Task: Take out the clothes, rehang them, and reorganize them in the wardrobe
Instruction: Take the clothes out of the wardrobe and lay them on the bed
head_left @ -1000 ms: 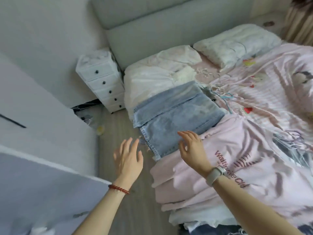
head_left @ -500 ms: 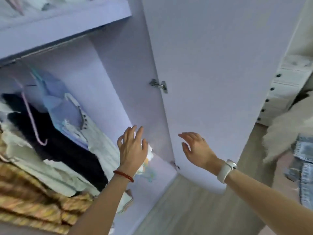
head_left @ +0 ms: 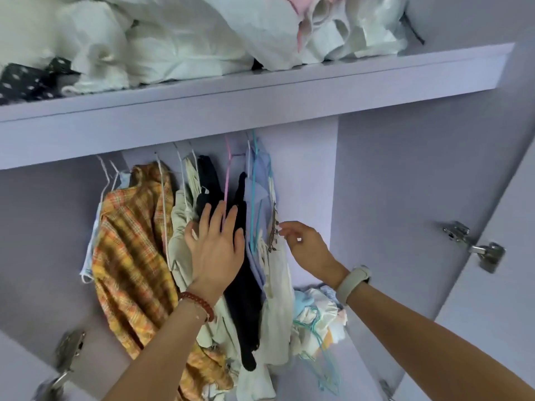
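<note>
Hands [head_left: 215, 250] against hanging clothes [head_left: 246, 227]

Both arms were extended forward. Left hand [head_left: 215, 247] was held flat, fingers straight and spread. Right hand [head_left: 307, 248] was raised alongside, fingers loosely curled, wrist bent.

Lilac wardrobe shelf [head_left: 260, 91], heaped white bedding [head_left: 179, 44] on it; dark dotted cloth [head_left: 26, 82] at left end
</note>
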The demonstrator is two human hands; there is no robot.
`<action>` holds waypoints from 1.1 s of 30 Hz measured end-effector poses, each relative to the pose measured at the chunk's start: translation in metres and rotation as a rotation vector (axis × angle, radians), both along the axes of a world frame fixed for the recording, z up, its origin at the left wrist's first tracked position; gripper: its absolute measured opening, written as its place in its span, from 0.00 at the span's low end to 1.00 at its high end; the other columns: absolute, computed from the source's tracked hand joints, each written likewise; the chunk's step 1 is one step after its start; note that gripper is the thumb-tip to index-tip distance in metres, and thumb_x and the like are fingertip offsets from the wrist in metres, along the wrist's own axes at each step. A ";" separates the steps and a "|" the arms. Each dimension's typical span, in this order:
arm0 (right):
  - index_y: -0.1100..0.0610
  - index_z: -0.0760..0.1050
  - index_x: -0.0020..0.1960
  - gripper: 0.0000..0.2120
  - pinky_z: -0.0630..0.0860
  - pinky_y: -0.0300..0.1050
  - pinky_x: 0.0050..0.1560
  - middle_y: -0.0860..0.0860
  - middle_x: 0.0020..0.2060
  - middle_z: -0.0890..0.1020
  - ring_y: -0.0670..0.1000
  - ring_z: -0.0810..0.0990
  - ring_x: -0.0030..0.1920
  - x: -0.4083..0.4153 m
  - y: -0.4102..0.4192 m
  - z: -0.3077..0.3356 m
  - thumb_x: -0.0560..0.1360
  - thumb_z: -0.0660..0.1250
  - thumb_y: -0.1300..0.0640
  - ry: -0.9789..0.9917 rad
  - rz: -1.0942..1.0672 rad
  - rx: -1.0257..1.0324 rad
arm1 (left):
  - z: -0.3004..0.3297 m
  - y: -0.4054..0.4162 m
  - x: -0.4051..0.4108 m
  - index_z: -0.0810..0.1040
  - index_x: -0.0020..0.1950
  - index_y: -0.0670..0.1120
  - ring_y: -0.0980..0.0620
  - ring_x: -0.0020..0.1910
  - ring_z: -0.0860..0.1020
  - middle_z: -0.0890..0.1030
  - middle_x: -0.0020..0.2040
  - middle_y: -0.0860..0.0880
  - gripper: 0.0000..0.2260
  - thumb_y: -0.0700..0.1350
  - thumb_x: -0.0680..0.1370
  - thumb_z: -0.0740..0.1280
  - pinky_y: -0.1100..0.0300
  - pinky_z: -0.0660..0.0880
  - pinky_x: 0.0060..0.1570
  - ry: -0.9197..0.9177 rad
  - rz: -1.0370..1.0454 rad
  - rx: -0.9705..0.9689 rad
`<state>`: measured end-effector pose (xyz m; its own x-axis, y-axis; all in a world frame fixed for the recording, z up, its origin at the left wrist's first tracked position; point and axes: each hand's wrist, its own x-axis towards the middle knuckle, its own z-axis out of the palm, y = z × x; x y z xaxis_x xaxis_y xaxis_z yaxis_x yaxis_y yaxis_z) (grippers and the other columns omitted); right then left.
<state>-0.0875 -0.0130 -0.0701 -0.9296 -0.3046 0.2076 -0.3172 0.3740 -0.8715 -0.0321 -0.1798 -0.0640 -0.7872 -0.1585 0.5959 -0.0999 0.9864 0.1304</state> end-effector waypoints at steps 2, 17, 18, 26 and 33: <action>0.64 0.71 0.63 0.14 0.71 0.36 0.49 0.57 0.54 0.78 0.51 0.73 0.48 -0.021 -0.029 0.016 0.79 0.55 0.66 -0.165 0.083 -0.166 | -0.006 -0.016 -0.013 0.68 0.70 0.45 0.43 0.72 0.60 0.67 0.71 0.44 0.22 0.50 0.77 0.53 0.42 0.57 0.66 -0.067 0.042 0.032; 0.65 0.78 0.52 0.14 0.67 0.35 0.36 0.52 0.41 0.76 0.46 0.71 0.33 -0.095 -0.029 0.036 0.77 0.54 0.65 0.010 -0.351 -0.364 | -0.038 -0.027 -0.031 0.68 0.70 0.43 0.39 0.70 0.64 0.72 0.66 0.41 0.23 0.49 0.77 0.51 0.39 0.55 0.67 -0.045 0.104 -0.026; 0.64 0.78 0.51 0.14 0.67 0.33 0.32 0.52 0.40 0.76 0.43 0.69 0.31 -0.096 -0.022 0.036 0.77 0.54 0.65 0.031 -0.367 -0.375 | -0.037 -0.025 -0.031 0.68 0.70 0.43 0.39 0.70 0.64 0.72 0.67 0.40 0.23 0.49 0.77 0.51 0.38 0.55 0.67 -0.054 0.100 -0.018; 0.70 0.66 0.32 0.19 0.61 0.43 0.34 0.55 0.28 0.64 0.51 0.62 0.31 -0.052 0.061 -0.019 0.77 0.62 0.58 0.068 -0.405 -0.252 | -0.031 0.016 -0.026 0.72 0.66 0.43 0.38 0.71 0.62 0.69 0.69 0.39 0.21 0.47 0.75 0.57 0.33 0.52 0.65 -0.018 0.057 0.086; 0.55 0.59 0.25 0.24 0.63 0.46 0.31 0.49 0.21 0.62 0.50 0.61 0.27 0.019 0.179 -0.047 0.74 0.66 0.53 0.203 -0.627 0.034 | -0.026 0.087 -0.025 0.70 0.68 0.41 0.39 0.70 0.63 0.68 0.70 0.40 0.24 0.50 0.75 0.54 0.37 0.57 0.66 -0.005 -0.244 0.130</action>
<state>-0.0683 0.1664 -0.1171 -0.8764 0.2722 0.3971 -0.1871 0.5675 -0.8019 -0.0569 -0.0926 -0.0896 -0.8145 -0.0386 0.5789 0.1379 0.9563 0.2578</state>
